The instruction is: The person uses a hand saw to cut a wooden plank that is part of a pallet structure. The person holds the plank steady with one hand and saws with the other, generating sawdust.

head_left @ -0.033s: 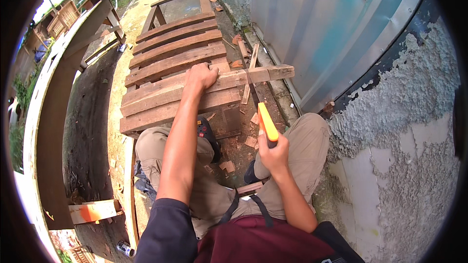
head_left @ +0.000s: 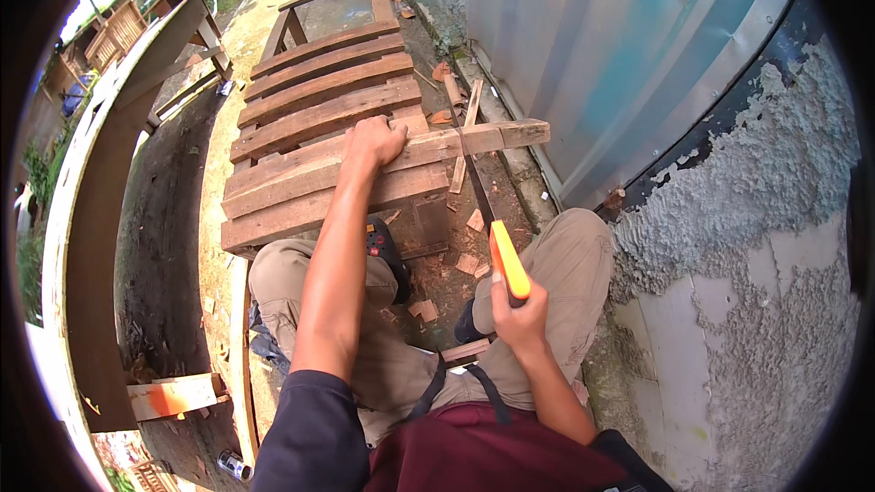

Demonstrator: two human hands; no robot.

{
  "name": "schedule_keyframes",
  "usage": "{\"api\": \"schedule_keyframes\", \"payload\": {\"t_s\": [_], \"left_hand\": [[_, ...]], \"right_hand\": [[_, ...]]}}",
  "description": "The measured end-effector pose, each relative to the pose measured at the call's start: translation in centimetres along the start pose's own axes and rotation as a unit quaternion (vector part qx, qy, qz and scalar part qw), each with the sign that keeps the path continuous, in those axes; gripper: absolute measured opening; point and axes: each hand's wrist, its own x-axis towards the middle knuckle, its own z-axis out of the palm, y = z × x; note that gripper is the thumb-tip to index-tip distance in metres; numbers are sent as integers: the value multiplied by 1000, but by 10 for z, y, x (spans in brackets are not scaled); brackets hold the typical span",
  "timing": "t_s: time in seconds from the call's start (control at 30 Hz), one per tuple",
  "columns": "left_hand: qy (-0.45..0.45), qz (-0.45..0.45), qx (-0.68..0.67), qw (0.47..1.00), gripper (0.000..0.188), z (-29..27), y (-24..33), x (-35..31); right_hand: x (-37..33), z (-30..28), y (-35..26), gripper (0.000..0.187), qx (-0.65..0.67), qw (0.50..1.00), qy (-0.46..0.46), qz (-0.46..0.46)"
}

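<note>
A handsaw (head_left: 509, 260) with a yellow-and-black handle is gripped in my right hand (head_left: 520, 312), near my right knee. Its dark blade slants away from me and crosses a wooden plank (head_left: 433, 148) close to the plank's right end, which juts past the slatted wooden bench (head_left: 321, 114). My left hand (head_left: 375, 142) presses on that plank, fingers curled over its far edge, to the left of the blade. The blade's lower edge, where it meets the wood, is hard to make out.
Wood offcuts (head_left: 468, 263) and chips litter the ground between my feet. Thin wood strips (head_left: 467, 137) lie beyond the blade. A corrugated metal sheet (head_left: 583, 55) and a rough peeling wall (head_left: 729, 282) stand close on the right. A long wooden frame (head_left: 96, 264) stands at left.
My right hand has drawn the handsaw back toward me and slightly right, with the blade still across the plank. My left hand stays on the plank.
</note>
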Motion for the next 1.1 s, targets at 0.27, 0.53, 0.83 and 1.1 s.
{"api": "schedule_keyframes", "payload": {"t_s": [0.27, 0.53, 0.83, 1.1], "left_hand": [[6, 12, 8, 1000, 61, -3, 11, 2], [-5, 9, -10, 1000, 62, -3, 18, 8], [-14, 7, 0, 1000, 61, -6, 8, 0], [-11, 11, -5, 1000, 62, 0, 16, 9]], "right_hand": [[-42, -34, -23, 15, -5, 1000, 15, -2], [120, 55, 15, 24, -23, 993, 63, -98], [-91, -60, -21, 12, -49, 997, 2, 60], [141, 48, -19, 31, -54, 997, 30, -52]]}}
